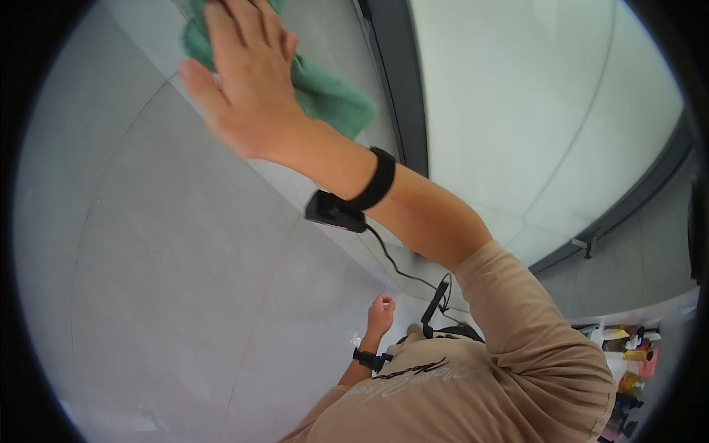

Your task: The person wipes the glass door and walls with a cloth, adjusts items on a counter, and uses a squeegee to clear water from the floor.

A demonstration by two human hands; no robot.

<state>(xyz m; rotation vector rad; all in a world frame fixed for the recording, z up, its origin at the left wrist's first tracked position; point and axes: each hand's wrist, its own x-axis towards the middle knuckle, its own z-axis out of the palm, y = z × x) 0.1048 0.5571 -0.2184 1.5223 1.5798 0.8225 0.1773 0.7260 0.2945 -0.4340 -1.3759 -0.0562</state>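
Note:
My right hand [249, 83] is raised at the top of the view, back towards me. Its fingers lie over a green cloth [332, 102] against the grey tiled surface, beside a dark frame. The thumb is spread out to the left, and one end of the cloth hangs out past the wrist. The view's upper edge cuts off the fingertips and part of the cloth. Down by my waist is my left hand [380, 317], fingers loosely curled, with nothing visible in it. It is small in the view, close to the grey tiles [183, 249].
A dark grey frame [407, 88] borders a large pale panel [509, 99] at right. A black strapped device [335, 210] on my right forearm trails a thin cable [396, 266] towards my body. Several bottles [631, 354] stand at the lower right, near a small metal fitting [587, 243].

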